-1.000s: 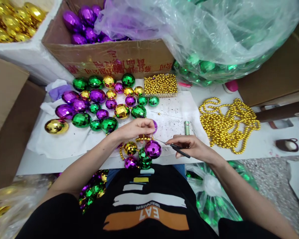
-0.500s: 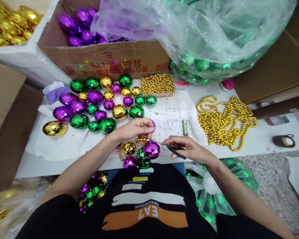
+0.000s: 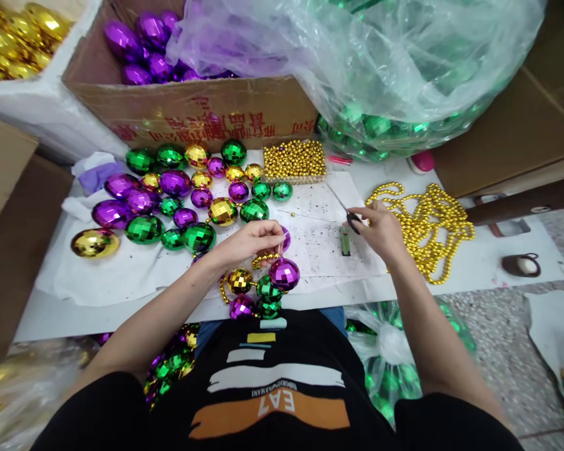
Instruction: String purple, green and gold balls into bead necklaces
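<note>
Right grip around half-hidden black handle

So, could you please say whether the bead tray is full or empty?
It looks full: gold beads cover the tray from wall to wall.

Ahead of you: one cardboard carton, red-lettered. Your far left: one white box; one lavender cloth, bunched. Your right: one pink object, rounded; one small brown container; speckled floor.
</note>
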Available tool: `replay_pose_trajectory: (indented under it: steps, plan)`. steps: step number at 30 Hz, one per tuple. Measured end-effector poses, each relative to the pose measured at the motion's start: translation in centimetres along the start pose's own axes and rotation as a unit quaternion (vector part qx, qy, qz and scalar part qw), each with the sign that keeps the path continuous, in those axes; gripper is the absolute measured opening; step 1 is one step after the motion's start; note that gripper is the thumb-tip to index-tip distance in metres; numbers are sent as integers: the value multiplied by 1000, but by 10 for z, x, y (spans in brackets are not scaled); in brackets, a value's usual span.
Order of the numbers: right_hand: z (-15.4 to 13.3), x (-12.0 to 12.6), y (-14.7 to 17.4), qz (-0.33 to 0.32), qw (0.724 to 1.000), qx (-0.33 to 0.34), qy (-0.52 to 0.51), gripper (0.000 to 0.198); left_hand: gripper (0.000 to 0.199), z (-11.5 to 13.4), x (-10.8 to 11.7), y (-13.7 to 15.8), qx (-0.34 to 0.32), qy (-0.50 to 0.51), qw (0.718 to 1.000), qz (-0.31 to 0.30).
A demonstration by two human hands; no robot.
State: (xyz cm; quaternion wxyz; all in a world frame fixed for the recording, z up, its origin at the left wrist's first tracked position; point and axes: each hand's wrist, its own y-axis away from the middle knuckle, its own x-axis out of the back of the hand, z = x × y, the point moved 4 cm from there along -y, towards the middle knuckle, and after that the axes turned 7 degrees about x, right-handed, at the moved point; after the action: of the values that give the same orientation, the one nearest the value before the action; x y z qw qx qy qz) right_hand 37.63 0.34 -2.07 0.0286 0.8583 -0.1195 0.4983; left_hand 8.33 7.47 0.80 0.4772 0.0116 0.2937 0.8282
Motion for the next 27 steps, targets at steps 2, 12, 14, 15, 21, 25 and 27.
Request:
replay_pose_trajectory:
  steps: [2,12,14,15,21,25,27]
  plan:
    - [3,-10,-19,-30,991,-13,129,36,23,1,-1,0,-12,-4,1000,15]
    - [5,-7,-42,-151,969,-21,195,39,27,0,0,2,-48,-26,997,49]
    - [-6,-1,-37,-133,971,-21,199,32,28,0,0,1,-50,-25,997,48]
    - [-16,0,-33,-118,978,-11,173,28,27,0,0,1,-54,-29,997,49]
    - [-117,-28,6,-179,918,117,-334,44,25,3,-7,-1,-60,-51,996,37]
    - [-129,-16,28,-124,921,83,-361,21,25,2,-6,2,-55,-38,997,41]
    - [-112,3,43,-125,924,49,-357,27,23,-1,-2,7,-53,-34,997,52]
